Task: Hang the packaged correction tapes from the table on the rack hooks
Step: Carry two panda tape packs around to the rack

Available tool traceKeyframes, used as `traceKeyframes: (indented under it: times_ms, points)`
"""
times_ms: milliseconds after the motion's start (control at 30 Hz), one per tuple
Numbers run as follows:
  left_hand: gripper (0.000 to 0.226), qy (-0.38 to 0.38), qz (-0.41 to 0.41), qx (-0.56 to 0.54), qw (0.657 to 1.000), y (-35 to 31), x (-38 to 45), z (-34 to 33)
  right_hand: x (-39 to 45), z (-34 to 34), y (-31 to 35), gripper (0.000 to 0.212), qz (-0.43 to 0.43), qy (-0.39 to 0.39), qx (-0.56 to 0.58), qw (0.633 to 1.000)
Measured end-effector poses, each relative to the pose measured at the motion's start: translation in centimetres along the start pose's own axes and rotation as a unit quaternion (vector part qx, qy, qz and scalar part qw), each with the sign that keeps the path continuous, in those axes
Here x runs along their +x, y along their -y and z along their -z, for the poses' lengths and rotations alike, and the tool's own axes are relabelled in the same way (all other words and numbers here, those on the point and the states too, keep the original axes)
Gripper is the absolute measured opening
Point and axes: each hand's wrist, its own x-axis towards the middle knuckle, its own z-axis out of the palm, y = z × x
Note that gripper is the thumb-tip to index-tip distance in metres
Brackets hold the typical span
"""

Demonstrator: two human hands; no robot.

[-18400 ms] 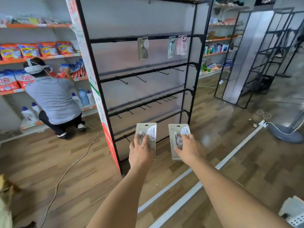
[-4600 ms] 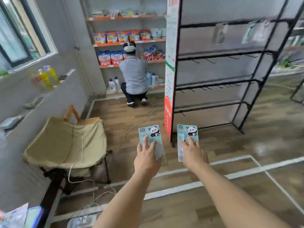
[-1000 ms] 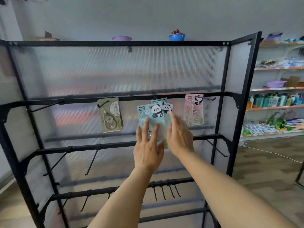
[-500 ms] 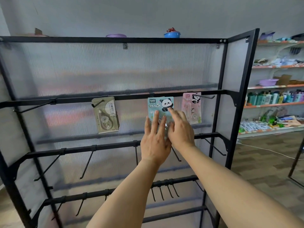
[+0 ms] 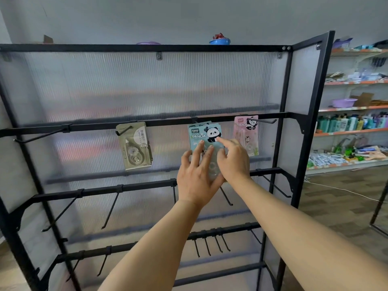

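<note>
A blue panda correction tape pack (image 5: pixel 200 134) is up at a hook on the top rail of the black rack (image 5: pixel 281 143), with more blue packs just behind it. My left hand (image 5: pixel 196 175) holds its lower part, fingers spread over the front. My right hand (image 5: pixel 234 159) grips its right side, index finger pressed on the panda picture. A grey-green pack (image 5: pixel 134 145) hangs to the left on the same rail. A pink panda pack (image 5: pixel 245 135) hangs to the right. The hook under the blue packs is hidden.
Bare black hooks (image 5: pixel 212 245) stick out from the lower rails, and one long hook (image 5: pixel 39 136) sits at the top rail's left end. Store shelves (image 5: pixel 352 131) with bottles and goods stand to the right. A white cable (image 5: pixel 340 189) runs over the wooden floor.
Both hands have stayed on the blue pack at the top rail hook. My right index finger has slid a little up the card, and the view has moved closer to the rack.
</note>
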Motion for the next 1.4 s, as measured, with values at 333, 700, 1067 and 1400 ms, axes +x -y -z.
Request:
traceKeyframes:
  times_ms: [333, 700, 1067, 1400]
  points:
    - [0.074, 0.120, 0.082, -0.080, 0.986, 0.2, 1.3, -1.5, 1.7, -2.0, -0.4, 0.057, 0.002, 0.151, -0.100, 0.983]
    - [0.078, 0.177, 0.107, -0.100, 0.973, 3.8, 5.1, -4.9, 5.9, -6.7, -1.9, 0.058, -0.009, 0.166, -0.117, 0.979]
    - [0.076, 0.199, 0.096, -0.080, 0.972, 6.4, 7.0, -8.0, 8.1, -9.3, -3.5, 0.061, 0.001, 0.171, -0.147, 0.974]
    - [0.070, 0.262, 0.149, 0.038, 0.953, 5.6, 1.9, -5.6, 3.5, -7.6, -4.7, 0.068, 0.062, 0.242, -0.245, 0.937]
